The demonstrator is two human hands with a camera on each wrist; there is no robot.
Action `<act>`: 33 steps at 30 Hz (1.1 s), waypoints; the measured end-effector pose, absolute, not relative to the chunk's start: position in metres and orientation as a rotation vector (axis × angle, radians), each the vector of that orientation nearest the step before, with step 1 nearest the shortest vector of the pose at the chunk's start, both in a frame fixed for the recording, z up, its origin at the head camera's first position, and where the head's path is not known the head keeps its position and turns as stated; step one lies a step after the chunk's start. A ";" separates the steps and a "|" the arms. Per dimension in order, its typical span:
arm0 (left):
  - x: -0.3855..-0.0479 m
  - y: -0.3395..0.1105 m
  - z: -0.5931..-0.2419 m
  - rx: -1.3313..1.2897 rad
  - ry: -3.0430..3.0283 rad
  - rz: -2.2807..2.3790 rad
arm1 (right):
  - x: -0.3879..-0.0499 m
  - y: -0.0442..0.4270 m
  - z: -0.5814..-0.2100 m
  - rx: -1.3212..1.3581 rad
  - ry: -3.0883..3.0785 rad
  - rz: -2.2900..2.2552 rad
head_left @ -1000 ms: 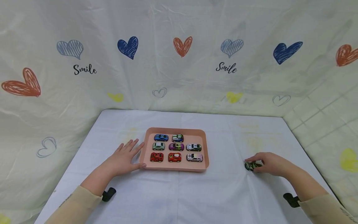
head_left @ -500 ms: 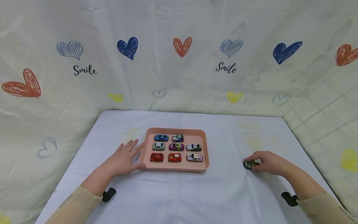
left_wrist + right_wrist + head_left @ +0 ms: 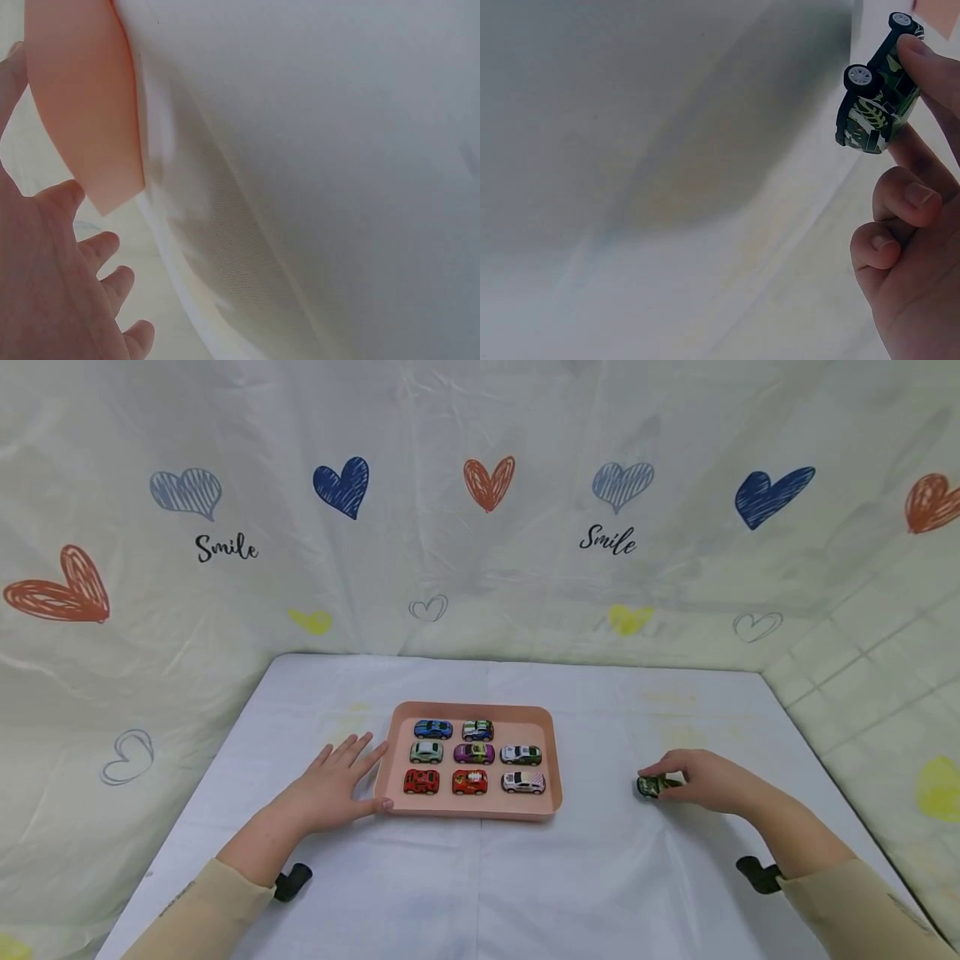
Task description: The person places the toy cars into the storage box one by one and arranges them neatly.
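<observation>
In the head view my right hand (image 3: 708,779) pinches a small green camouflage toy car (image 3: 654,786) between thumb and fingers, to the right of the tray. The right wrist view shows the toy car (image 3: 881,94) off the table, its wheels facing the camera. My left hand (image 3: 327,787) is spread out, with thumb and index finger touching the left rim of a pink tray (image 3: 557,764). Several toy cars lie in rows in the tray, among them a blue car (image 3: 432,729), a purple car (image 3: 473,753) and a white car (image 3: 522,782).
A white cloth covers the table (image 3: 420,885). Behind it hangs a pale curtain (image 3: 540,577) printed with hearts and "Smile". Inside the tray, the back row holds two cars, and bare tray floor shows at its right end.
My right hand has lifted the camouflage toy car off the table and moved a little left and away from me. The left hand and the tray stay in place.
</observation>
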State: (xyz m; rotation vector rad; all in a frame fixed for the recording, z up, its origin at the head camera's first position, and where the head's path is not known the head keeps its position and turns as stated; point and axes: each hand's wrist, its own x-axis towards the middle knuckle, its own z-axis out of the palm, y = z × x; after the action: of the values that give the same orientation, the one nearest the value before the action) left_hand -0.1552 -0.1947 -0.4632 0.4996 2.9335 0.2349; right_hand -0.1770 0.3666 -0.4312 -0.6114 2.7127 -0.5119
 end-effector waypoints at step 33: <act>-0.155 -0.193 -0.464 0.508 2.932 0.242 | -0.227 0.255 -0.395 -0.870 2.731 -0.485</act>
State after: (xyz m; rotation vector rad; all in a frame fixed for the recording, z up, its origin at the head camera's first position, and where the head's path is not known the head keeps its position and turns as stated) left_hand -0.1550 -0.1934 -0.4638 0.5079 2.9322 0.2423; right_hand -0.2273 0.2549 -0.3953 -0.8695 2.7314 -0.4850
